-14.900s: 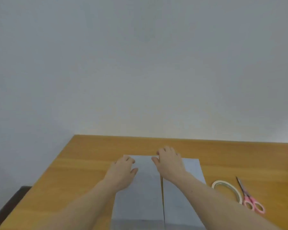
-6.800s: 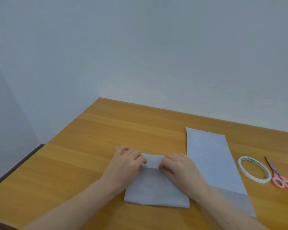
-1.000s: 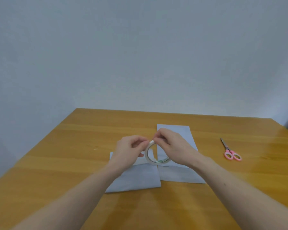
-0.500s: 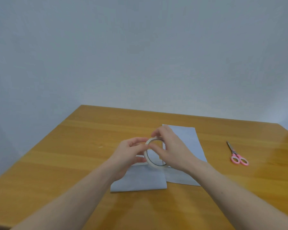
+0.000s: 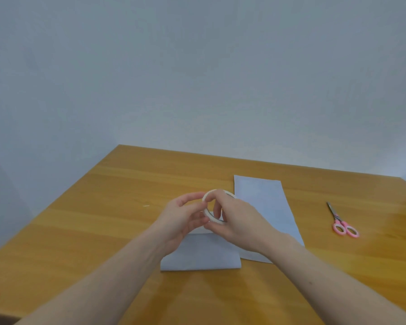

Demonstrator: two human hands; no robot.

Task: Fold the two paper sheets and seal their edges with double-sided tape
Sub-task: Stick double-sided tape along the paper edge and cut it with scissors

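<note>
Over table (image 5: 85, 231): tape (image 5: 206, 213) seemingly between hands.

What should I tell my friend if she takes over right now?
Both hands hold the tape roll above the paper: right hand grips it, left hand pinches its edge.
Folded sheet lies under the hands; the long sheet lies beside it to the right. Scissors lie further right on the table.
Done: one sheet looks folded.
Left: pull and cut tape, seal edges, finish the long sheet.
</note>
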